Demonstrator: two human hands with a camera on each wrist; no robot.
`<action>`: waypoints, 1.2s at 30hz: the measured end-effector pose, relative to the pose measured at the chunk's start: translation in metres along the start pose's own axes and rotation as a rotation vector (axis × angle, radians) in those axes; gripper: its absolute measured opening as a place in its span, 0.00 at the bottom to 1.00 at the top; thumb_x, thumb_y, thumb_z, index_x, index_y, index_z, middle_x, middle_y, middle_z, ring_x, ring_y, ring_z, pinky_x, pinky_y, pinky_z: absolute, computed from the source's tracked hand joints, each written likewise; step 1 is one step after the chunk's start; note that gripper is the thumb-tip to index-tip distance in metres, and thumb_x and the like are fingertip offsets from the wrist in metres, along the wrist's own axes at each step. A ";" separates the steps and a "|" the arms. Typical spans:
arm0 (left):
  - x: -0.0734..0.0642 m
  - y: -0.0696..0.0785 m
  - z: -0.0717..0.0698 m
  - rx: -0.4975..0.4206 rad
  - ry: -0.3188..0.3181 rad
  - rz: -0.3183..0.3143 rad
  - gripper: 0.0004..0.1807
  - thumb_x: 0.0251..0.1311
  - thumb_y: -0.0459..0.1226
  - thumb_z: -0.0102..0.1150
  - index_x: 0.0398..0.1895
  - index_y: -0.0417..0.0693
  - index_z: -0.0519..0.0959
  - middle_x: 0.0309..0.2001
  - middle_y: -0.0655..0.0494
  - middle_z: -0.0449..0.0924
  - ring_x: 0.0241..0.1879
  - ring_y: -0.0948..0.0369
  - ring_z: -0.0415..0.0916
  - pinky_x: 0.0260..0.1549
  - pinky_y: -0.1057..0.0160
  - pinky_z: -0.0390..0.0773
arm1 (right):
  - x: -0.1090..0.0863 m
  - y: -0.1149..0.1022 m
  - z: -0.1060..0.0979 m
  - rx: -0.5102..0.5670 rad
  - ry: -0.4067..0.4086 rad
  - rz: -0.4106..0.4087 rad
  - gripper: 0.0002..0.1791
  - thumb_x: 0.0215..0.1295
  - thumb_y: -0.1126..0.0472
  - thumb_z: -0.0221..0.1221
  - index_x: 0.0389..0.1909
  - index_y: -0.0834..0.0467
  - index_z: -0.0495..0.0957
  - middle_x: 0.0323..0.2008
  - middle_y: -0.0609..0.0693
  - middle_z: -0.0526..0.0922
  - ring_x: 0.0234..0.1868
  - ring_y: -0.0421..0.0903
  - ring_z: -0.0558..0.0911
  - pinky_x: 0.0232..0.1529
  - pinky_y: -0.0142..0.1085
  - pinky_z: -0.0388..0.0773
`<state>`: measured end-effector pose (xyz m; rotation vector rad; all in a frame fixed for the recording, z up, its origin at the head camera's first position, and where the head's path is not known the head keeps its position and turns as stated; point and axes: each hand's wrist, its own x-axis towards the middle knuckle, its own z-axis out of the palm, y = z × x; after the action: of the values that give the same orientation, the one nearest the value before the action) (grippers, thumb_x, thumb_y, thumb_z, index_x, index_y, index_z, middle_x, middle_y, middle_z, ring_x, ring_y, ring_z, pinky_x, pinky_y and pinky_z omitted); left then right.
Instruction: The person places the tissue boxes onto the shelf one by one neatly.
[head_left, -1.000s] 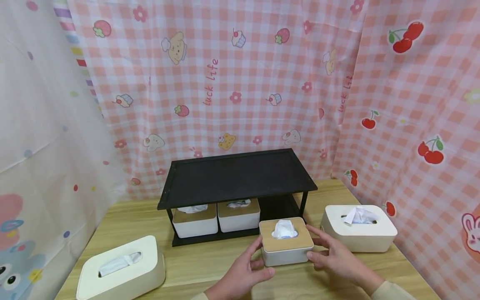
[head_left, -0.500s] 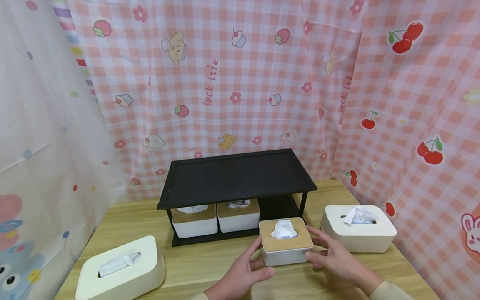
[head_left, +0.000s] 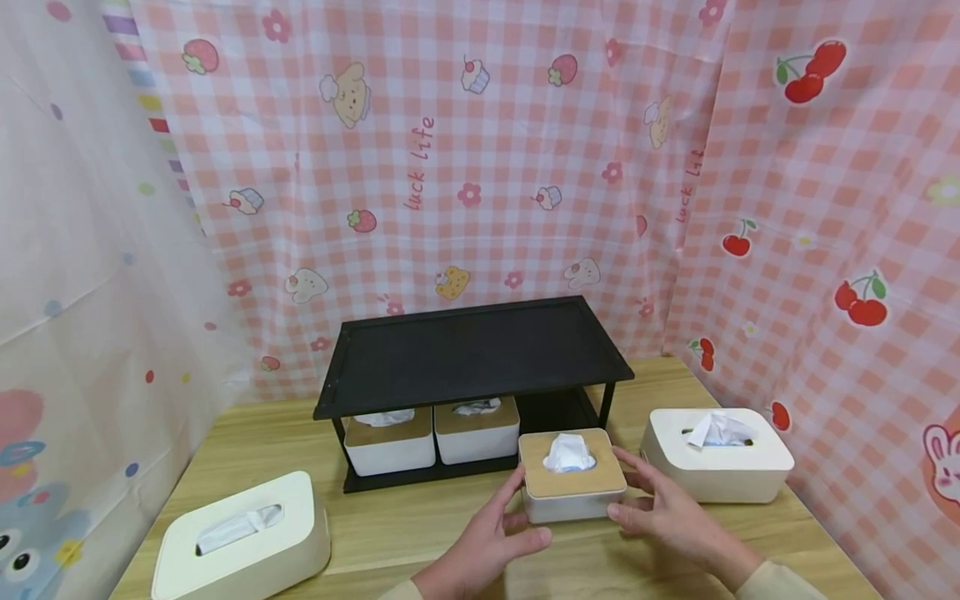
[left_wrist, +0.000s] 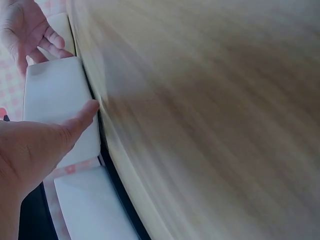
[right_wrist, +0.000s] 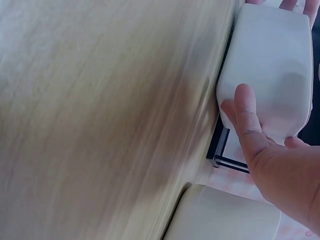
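A small tissue box (head_left: 570, 505) with a white body and a wood-look lid (head_left: 536, 458) stands in front of the black rack (head_left: 480, 354). White tissue (head_left: 570, 452) pokes out of its slot. In the head view my left hand (head_left: 487, 542) touches the box's left side with straight fingers. Its thumb reaches across in front. My right hand (head_left: 667, 508) lies along the right side, fingers extended, its thumb near the front corner. Both wrist views show the white box between the hands. Two similar tissue boxes (head_left: 392, 454) (head_left: 480, 444) sit side by side under the rack's top.
A larger white tissue box (head_left: 300, 533) lies at the front left of the wooden table (head_left: 390, 542). Another large white tissue box (head_left: 727, 479) stands close beyond my right hand. Dark bare shelf (head_left: 558, 414) shows in the rack's right part. A checked curtain (head_left: 480, 250) hangs behind.
Over the last half second the small tissue box has shifted slightly away from me, toward the rack. Both hands stay beside it. The other boxes stand where they were.
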<state>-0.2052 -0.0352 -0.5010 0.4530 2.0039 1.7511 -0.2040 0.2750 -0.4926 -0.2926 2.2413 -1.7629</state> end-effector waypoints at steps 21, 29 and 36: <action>0.033 0.004 0.002 -0.024 0.053 0.062 0.56 0.69 0.45 0.72 0.90 0.57 0.44 0.87 0.39 0.44 0.77 0.35 0.65 0.69 0.38 0.77 | 0.022 -0.006 -0.006 -0.009 0.099 0.041 0.55 0.70 0.60 0.71 0.88 0.55 0.45 0.79 0.77 0.58 0.71 0.69 0.77 0.53 0.44 0.89; 0.035 0.001 0.002 0.017 0.070 0.046 0.59 0.67 0.46 0.74 0.90 0.60 0.42 0.83 0.37 0.49 0.57 0.46 0.79 0.50 0.54 0.85 | 0.025 -0.005 -0.007 -0.056 0.113 0.046 0.56 0.70 0.59 0.71 0.88 0.52 0.45 0.80 0.75 0.58 0.73 0.70 0.75 0.56 0.41 0.86; 0.036 -0.004 -0.001 0.055 0.018 0.005 0.60 0.66 0.49 0.75 0.89 0.70 0.40 0.60 0.41 0.71 0.37 0.59 0.74 0.34 0.62 0.79 | 0.022 -0.004 -0.009 -0.058 0.115 0.069 0.54 0.71 0.59 0.70 0.88 0.50 0.46 0.71 0.75 0.67 0.56 0.53 0.84 0.48 0.43 0.88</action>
<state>-0.2359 -0.0186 -0.5084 0.4617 2.0693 1.7126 -0.2275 0.2754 -0.4886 -0.1265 2.3543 -1.7228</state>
